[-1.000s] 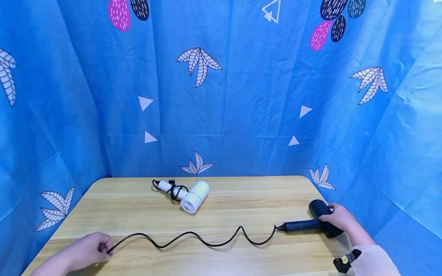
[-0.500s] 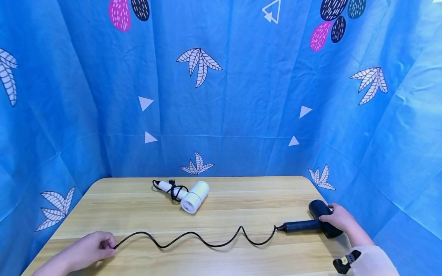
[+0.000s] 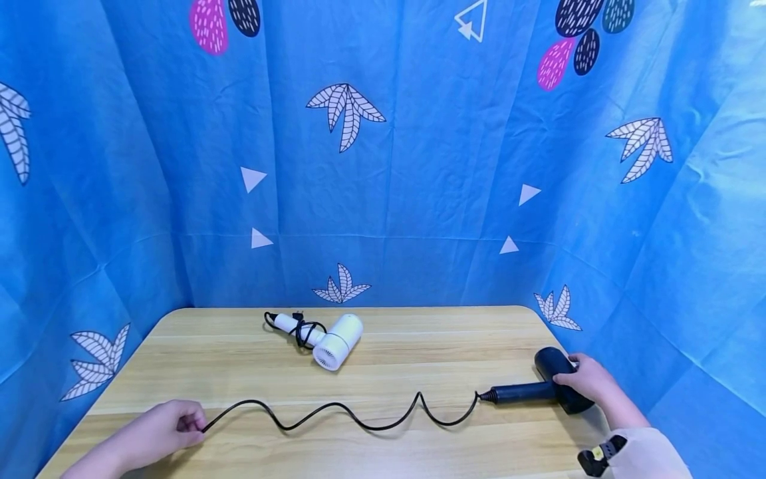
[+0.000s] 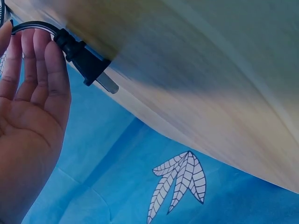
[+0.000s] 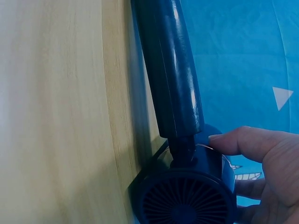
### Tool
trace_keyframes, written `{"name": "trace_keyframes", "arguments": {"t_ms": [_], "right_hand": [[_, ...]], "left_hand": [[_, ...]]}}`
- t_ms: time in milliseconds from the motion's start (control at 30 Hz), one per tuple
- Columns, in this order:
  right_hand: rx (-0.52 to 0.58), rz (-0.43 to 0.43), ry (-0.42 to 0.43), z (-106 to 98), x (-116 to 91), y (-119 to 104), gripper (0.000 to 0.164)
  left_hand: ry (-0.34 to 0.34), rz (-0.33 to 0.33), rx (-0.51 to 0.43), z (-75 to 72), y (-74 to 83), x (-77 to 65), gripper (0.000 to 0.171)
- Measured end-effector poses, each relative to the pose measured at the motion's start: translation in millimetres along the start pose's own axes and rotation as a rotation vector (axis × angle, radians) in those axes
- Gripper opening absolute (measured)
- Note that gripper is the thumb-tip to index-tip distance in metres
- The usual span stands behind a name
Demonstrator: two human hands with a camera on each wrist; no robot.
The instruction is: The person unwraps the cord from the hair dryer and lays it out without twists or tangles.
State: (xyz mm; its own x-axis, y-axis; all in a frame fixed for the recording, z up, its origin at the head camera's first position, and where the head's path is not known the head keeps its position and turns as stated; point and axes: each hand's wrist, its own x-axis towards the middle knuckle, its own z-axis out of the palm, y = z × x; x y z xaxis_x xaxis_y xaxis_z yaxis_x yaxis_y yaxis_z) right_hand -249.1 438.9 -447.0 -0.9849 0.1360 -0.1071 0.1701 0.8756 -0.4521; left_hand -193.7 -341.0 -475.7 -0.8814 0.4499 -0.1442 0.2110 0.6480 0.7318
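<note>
Between the hands, a thin, wavy black cord (image 3: 371,428) crosses the pale wooden surface (image 3: 335,459) – fingers of the left hand (image 3: 157,434) pinch it near its black plug (image 4: 86,60); the right hand (image 3: 591,380) grips the black T-shaped hair dryer (image 3: 549,386), handle pointing left.

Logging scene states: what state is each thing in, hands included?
Black hair dryer: held at its head
Long cord: uncoiled, wavy
Plug: unplugged
White hair dryer: lying on the table
White hair dryer's cord: bundled
Left hand: pinching the long cord near the plug
Right hand: gripping the black hair dryer
</note>
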Motion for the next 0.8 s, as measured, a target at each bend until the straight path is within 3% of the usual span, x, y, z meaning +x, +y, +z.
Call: {"name": "trace_keyframes", "arguments": {"t_ms": [500,800], "right_hand": [[0.003,-0.017,0.004,-1.1,1.6,1.0,0.083],[-0.005,-0.025,0.007,-4.0,0.4,-1.7,0.078]], "left_hand": [[0.047,0.030,0.026,3.4,2.6,1.3,0.011],[0.078,-0.025,0.036,2.7,5.8,2.9,0.012]]}}
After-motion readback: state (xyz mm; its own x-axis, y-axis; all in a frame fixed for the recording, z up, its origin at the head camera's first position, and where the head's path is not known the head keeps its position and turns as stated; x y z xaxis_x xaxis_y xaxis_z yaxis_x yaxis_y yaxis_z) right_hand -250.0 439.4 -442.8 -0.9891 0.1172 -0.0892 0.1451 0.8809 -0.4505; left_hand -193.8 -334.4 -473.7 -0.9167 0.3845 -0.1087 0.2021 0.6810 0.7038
